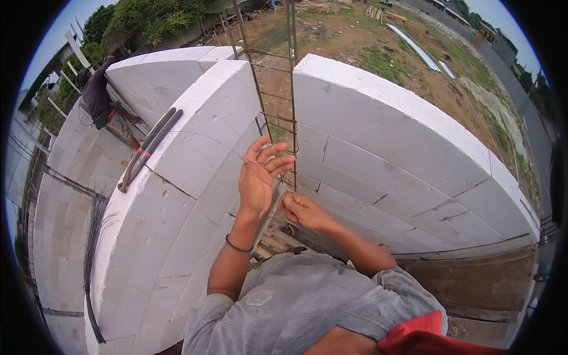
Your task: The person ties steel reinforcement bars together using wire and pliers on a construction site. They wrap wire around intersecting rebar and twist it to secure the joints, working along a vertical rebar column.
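Observation:
My left hand is raised, palm showing and fingers spread, in front of a gap between two white aerated-concrete block walls. A thin tie wire arcs in from the left and crosses its fingers. Just below and to the right, my right hand pinches thin wire between thumb and curled fingers. Behind both hands stands an upright rebar column cage with dark stirrups. The wire's far end among the bars is too fine to follow.
Long-handled pincers lie on top of the left wall. A bundle of tie wire drapes over that wall nearer me. The right wall curves away. A co-worker stands by another wall at far left. Bamboo poles show below.

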A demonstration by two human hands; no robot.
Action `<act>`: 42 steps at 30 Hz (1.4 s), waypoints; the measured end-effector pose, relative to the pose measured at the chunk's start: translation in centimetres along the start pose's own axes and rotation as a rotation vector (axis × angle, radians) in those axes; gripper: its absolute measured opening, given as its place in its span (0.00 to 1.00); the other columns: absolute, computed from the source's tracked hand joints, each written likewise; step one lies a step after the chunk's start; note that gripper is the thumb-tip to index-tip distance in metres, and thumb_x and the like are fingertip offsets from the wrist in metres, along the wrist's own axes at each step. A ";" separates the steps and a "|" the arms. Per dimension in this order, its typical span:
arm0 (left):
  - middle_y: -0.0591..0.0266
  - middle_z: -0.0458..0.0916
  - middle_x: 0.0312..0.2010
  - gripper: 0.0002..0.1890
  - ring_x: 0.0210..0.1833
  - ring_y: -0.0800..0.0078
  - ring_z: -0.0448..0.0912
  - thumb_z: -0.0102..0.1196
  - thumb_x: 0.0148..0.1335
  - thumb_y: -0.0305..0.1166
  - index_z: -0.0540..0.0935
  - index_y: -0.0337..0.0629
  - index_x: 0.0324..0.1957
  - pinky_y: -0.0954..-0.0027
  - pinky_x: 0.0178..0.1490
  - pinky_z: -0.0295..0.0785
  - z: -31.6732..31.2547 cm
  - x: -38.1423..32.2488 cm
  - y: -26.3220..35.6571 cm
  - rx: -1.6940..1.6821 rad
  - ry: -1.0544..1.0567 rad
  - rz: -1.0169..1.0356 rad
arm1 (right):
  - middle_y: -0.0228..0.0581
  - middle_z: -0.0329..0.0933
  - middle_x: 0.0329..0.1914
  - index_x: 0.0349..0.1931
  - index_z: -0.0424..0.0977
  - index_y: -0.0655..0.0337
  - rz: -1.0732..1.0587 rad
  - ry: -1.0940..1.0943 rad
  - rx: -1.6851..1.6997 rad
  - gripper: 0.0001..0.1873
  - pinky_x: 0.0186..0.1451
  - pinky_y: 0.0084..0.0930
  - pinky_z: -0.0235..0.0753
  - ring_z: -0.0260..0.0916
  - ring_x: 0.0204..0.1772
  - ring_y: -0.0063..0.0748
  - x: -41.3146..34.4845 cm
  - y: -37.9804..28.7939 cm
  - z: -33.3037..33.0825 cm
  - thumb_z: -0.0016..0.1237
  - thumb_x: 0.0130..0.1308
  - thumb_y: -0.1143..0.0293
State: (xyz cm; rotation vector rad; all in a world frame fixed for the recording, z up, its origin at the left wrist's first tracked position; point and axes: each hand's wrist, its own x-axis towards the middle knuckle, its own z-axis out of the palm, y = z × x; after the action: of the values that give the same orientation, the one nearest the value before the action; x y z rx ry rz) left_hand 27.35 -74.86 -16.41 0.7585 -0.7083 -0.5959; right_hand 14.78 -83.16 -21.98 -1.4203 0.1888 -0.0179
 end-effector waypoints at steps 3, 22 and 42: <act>0.53 0.76 0.43 0.26 0.39 0.68 0.79 0.35 0.73 0.51 0.66 0.36 0.56 0.67 0.45 0.75 1.1 0.8 0.5 0.008 0.159 0.090 | 0.25 0.59 0.18 0.36 0.70 0.63 0.037 -0.002 0.022 0.22 0.25 0.18 0.56 0.53 0.22 0.16 -0.1 2.0 0.5 0.30 0.77 0.53; 0.66 0.70 0.25 0.12 0.25 0.77 0.72 0.36 0.75 0.35 0.71 0.39 0.43 0.76 0.33 0.74 2.6 -2.1 -1.1 -0.044 0.261 -0.022 | 0.27 0.65 0.26 0.45 0.70 0.64 -0.384 0.266 0.121 0.16 0.33 0.18 0.63 0.60 0.30 0.16 1.2 2.5 2.2 0.38 0.75 0.59; 0.53 0.82 0.39 0.15 0.42 0.72 0.80 0.39 0.74 0.34 0.73 0.31 0.49 0.71 0.49 0.74 0.4 -0.7 0.3 0.514 0.029 -0.067 | 0.31 0.62 0.13 0.43 0.77 0.64 -0.504 0.752 -0.417 0.09 0.23 0.20 0.62 0.59 0.19 0.15 0.8 -2.7 3.5 0.44 0.70 0.71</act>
State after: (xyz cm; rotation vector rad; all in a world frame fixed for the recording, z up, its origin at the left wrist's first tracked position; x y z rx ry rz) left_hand 26.73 -74.32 -16.19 1.2685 -0.8228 -0.4636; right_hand 16.35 -80.22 -18.96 -1.7917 0.4653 -0.9853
